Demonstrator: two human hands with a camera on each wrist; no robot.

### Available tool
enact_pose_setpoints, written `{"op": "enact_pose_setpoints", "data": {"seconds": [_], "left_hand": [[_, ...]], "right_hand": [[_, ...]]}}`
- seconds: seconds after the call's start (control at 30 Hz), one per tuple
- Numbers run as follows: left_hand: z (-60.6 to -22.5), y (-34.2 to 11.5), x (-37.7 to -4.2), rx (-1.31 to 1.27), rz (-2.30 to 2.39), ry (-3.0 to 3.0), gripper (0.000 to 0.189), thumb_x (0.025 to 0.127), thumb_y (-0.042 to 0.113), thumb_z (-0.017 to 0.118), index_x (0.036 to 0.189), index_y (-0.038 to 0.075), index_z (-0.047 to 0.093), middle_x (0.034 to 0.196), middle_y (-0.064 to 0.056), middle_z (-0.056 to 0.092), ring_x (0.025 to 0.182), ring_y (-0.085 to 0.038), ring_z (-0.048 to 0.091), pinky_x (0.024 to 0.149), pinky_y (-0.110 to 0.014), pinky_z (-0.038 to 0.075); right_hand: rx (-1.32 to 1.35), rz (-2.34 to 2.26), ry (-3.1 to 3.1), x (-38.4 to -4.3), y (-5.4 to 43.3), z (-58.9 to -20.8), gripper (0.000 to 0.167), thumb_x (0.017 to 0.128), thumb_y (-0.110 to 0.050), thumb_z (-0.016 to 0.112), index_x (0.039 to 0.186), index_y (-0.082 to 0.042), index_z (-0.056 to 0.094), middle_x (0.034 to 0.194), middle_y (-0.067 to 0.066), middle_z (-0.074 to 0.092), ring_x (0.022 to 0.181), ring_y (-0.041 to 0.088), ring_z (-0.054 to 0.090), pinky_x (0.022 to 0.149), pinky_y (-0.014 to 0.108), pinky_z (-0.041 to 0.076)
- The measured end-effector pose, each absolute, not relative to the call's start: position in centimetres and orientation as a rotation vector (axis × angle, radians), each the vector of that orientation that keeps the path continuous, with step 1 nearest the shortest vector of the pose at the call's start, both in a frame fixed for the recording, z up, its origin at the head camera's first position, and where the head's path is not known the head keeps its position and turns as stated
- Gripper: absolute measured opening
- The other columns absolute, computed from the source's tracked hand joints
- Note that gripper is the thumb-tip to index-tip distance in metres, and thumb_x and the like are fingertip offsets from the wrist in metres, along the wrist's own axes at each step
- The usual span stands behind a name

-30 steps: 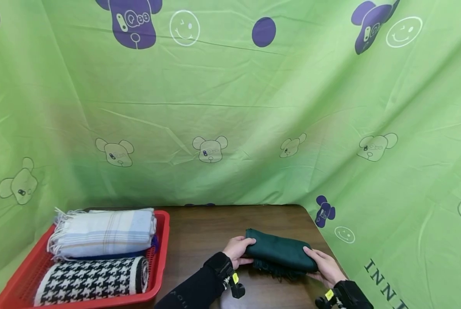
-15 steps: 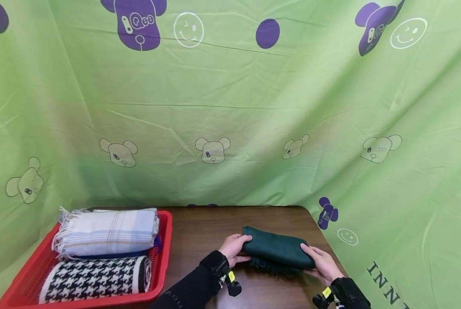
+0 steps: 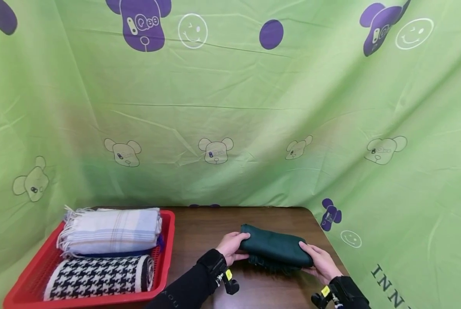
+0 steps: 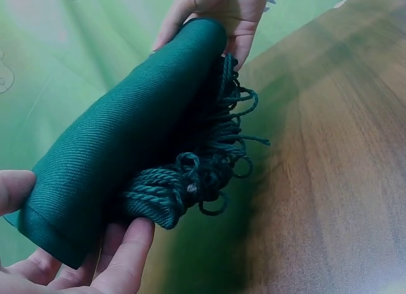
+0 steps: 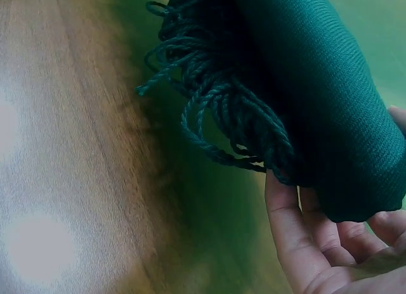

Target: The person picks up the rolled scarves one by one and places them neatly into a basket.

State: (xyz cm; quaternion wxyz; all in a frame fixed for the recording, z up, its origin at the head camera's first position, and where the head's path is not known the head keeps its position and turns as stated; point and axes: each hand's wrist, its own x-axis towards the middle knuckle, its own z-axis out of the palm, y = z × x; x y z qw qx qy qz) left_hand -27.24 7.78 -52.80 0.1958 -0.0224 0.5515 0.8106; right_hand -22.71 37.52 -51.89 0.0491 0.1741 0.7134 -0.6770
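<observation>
A dark green folded scarf (image 3: pixel 275 247) with twisted fringe (image 4: pixel 209 154) along its lower side is held just above the table by both hands. At its left end my left hand (image 3: pixel 231 247) grips it, thumb on top and fingers beneath. My right hand (image 3: pixel 320 262) grips the other end the same way. In the left wrist view the scarf (image 4: pixel 120 129) forms a thick roll, its fringe hanging towards the table. The right wrist view shows fingers (image 5: pixel 288 224) under the scarf's end and fringe; the thumb is mostly cut off there.
On the left stands a red plastic basket (image 3: pixel 169 253). Inside it lie a folded white and light blue plaid scarf (image 3: pixel 110 231) with fringe, a rolled black and white houndstooth scarf (image 3: pixel 101 277) and something dark blue. A green printed curtain (image 3: pixel 230 180) encloses the brown wooden table (image 3: pixel 199 227).
Both hands, still gripping the green scarf, have shifted slightly left and up. The whole head view has drifted a little, moving the basket and curtain slightly right.
</observation>
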Motion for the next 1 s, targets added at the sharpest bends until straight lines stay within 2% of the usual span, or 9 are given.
{"op": "enact_pose_setpoints", "data": {"seconds": [0.23,0.47,0.77,1.0], "left_hand": [[-52.5,7.2,-27.4,-0.068,2.274,1.547,0.051,0.099,0.018,0.07,0.138,-0.012,0.054,0.127,-0.027,0.066,0.105,-0.037,0.071,0.1,-0.065,0.056],[-52.4,6.8,-27.6,-0.07,2.272,1.549,0.051,0.1,0.018,0.069,0.139,-0.011,0.054,0.13,-0.027,0.065,0.106,-0.037,0.071,0.099,-0.064,0.057],[-52.3,6.2,-27.7,-0.068,2.295,1.533,0.046,0.099,0.018,0.071,0.134,-0.009,0.057,0.127,-0.025,0.067,0.104,-0.034,0.071,0.099,-0.065,0.056],[-51.9,5.3,-27.8,-0.043,2.276,1.54,0.055,0.101,0.021,0.07,0.143,-0.011,0.052,0.132,-0.028,0.065,0.11,-0.039,0.07,0.1,-0.063,0.056]], "right_hand": [[0.511,-2.091,2.16,-23.0,36.9,-51.8,0.066,0.109,-0.033,0.063,0.149,0.015,0.043,0.11,0.01,0.068,0.09,0.021,0.07,0.082,0.044,0.062],[0.508,-2.091,2.17,-23.4,36.5,-51.8,0.064,0.109,-0.032,0.062,0.15,0.014,0.044,0.113,0.01,0.067,0.093,0.02,0.069,0.083,0.044,0.062],[0.488,-2.069,2.166,-23.7,36.2,-51.5,0.062,0.109,-0.035,0.062,0.146,0.012,0.048,0.116,0.013,0.066,0.093,0.021,0.068,0.083,0.043,0.062],[0.456,-2.064,2.144,-23.9,35.6,-51.1,0.062,0.109,-0.036,0.063,0.146,0.011,0.049,0.123,0.017,0.063,0.096,0.022,0.068,0.085,0.043,0.063]]}}
